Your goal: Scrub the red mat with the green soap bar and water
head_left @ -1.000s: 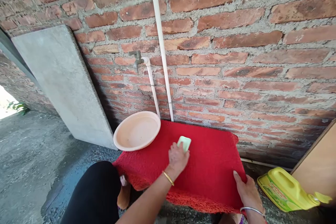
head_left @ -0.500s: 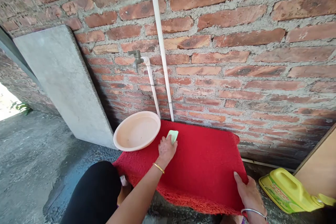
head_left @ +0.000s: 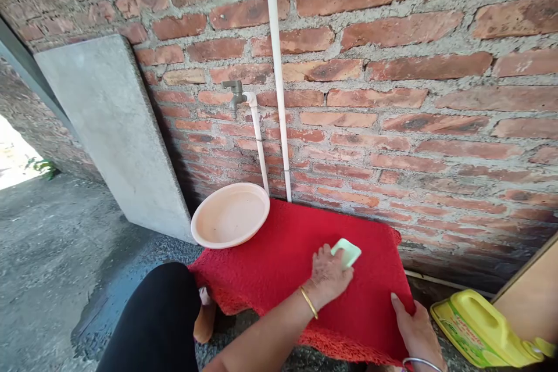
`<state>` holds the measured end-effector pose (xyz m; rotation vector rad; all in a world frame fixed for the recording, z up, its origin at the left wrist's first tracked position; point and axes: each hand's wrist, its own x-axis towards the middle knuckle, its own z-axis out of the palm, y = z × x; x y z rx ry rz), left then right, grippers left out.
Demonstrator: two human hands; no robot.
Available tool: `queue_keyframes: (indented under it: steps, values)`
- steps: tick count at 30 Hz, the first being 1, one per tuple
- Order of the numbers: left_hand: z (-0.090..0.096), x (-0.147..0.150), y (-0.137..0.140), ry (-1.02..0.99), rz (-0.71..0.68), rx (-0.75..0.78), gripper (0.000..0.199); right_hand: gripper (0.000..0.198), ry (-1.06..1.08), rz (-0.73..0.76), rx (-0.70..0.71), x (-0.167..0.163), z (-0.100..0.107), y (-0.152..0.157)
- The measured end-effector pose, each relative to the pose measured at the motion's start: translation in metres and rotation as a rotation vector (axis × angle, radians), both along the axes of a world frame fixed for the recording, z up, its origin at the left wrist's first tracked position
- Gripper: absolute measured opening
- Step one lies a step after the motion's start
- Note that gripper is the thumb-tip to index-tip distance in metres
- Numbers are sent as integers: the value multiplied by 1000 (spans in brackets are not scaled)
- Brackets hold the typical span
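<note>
My left hand (head_left: pixel 329 273), with a gold bracelet on the wrist, grips a pale green block with rounded corners (head_left: pixel 347 253). Fingers and thumb close around its near side, and it rests against the red cloth (head_left: pixel 296 244). I cannot make out its underside or whether it has bristles. The cloth is spread over a low, flat support, its fringed front edge hanging down. At the right edge my right hand (head_left: pixel 416 328), wearing a silver bracelet, pinches the cloth, thumb on top; its other fingers are partly hidden.
A pale pink basin (head_left: pixel 231 218) sits on the cloth's left end, below a grey tap (head_left: pixel 236 96). White pipes (head_left: pixel 279 81) run up the brick wall. A concrete slab (head_left: pixel 113 128) leans at left. A yellow jug (head_left: pixel 483 328) lies at right. The floor at left is wet.
My left hand has slid the pale green block rightward and nearer to me across the cloth. My right hand stays at the right edge. The view has shifted slightly.
</note>
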<state>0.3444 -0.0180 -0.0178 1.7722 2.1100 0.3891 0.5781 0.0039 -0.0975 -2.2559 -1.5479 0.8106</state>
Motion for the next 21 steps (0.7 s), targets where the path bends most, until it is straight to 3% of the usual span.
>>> queue_keyframes:
  steps: [6,9,12,17,19,21]
  values:
    - [9,-113,8,228,451,3,51,90,17,-62,-97,-8,14,-2]
    - [5,-129,12,253,530,-7,52,88,32,-53,-89,-9,15,-3]
    - [-4,-94,14,242,455,10,55,86,31,-51,-80,-7,14,-3]
    - [-21,5,7,106,54,34,63,94,61,-26,-97,-4,14,-3]
    - [-21,21,4,40,-33,36,64,97,73,-18,-105,-4,15,-3]
    - [-16,12,5,31,3,41,61,97,68,-20,-113,-5,16,-3]
